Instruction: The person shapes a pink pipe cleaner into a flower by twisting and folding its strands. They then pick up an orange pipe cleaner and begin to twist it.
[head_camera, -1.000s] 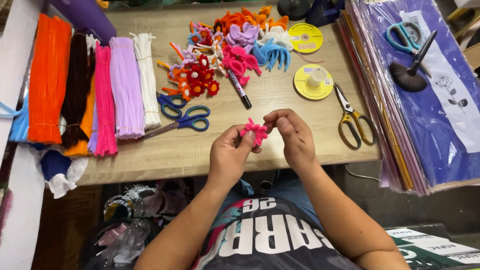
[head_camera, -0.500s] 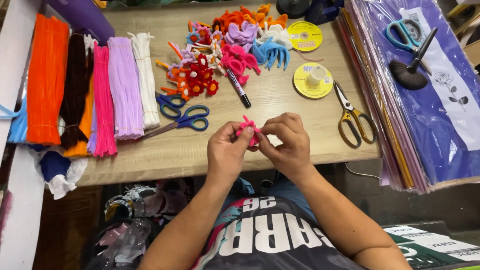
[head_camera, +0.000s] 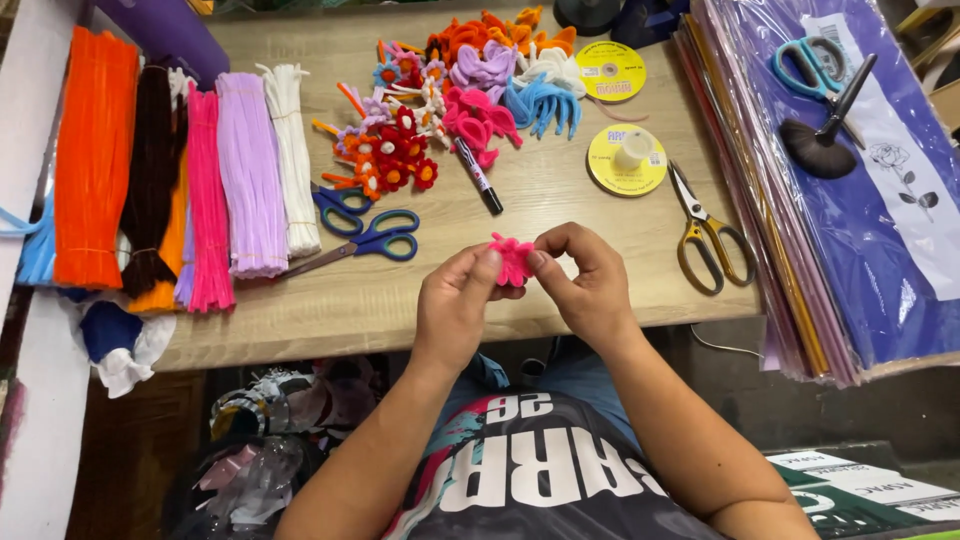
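Light wood table (head_camera: 560, 205), dark floor (head_camera: 800, 400) below, white board (head_camera: 30, 90) at edge.

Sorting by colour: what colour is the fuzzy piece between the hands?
Hot pink fuzzy piece, clearest in the head view.

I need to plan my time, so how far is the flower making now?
Done: a pile of finished flowers lies at the far side of the table. In hand: the left hand and right hand pinch one pink flower, its shape not complete. Left: many stems lie in bundles, unused, beside the blue scissors.
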